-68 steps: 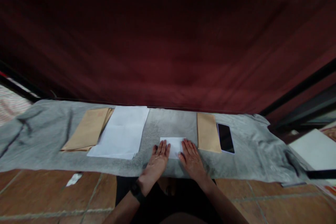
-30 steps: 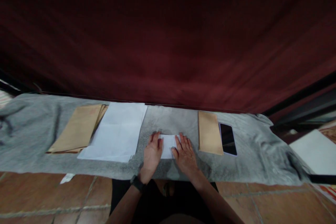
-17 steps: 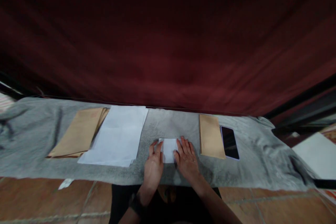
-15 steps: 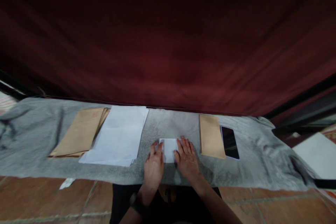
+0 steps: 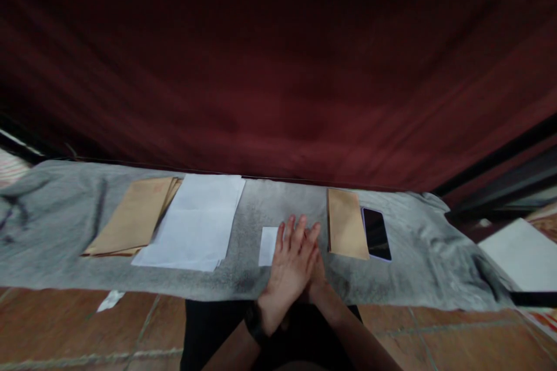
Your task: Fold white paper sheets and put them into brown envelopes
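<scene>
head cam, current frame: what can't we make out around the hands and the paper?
- Right hand: mostly hidden under the left hand; its grip cannot be told.
- Folded white paper: right part covered by the hands; fold state unclear.
- Brown envelope stack: right edge under the white sheets; count unreadable.
- Phone: screen dark.
- White board: cut off by the right frame edge.

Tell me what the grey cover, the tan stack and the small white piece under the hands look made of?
Grey cover: likely felt or fleece, matte, mottled, creased. Tan stack: seemingly kraft-paper envelopes, flat, dull. Small white piece: probably folded paper, crisp-edged.
</scene>
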Demonstrator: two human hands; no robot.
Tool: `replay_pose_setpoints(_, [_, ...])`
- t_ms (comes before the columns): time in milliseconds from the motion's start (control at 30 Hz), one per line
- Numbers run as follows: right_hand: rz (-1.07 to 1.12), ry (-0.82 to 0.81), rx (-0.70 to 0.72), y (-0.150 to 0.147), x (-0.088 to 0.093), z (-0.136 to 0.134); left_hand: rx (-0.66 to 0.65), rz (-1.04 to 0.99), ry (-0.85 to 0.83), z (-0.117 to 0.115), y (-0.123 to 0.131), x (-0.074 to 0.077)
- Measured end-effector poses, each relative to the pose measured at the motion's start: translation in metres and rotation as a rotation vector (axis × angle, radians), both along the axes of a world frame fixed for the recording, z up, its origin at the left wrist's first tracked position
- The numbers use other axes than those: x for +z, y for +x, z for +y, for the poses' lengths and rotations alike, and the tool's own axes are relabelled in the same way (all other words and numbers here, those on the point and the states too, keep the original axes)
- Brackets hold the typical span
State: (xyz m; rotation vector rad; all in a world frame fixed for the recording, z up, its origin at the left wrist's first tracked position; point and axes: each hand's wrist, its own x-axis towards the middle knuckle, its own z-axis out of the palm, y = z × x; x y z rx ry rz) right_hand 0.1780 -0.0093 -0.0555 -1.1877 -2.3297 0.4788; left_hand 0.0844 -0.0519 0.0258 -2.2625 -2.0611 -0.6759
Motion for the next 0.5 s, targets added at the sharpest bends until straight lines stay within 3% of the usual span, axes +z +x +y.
replay_pose_setpoints(100, [-0.156, 0.14, -0.051, -0.002, 0.001, 0.003, 0.148, 0.039, -0.048, 0.001, -0.03, -0.036])
replay_pose_setpoints(233, [-0.272, 0.25, -0.1, -0.003, 0.0, 0.005, 0.172, 0.15, -0.076, -0.006, -0.05, -0.071])
replay_pose_setpoints(400, [-0.262, 0.215, -0.12, -0.009, 0.002, 0.008, 0.193, 0.198, -0.065, -0.005, -0.051, -0.075])
replay_pose_setpoints(500, [-0.244, 0.223, -0.059, -0.014, 0.003, 0.007, 0.179, 0.199, -0.058, -0.004, -0.054, -0.074])
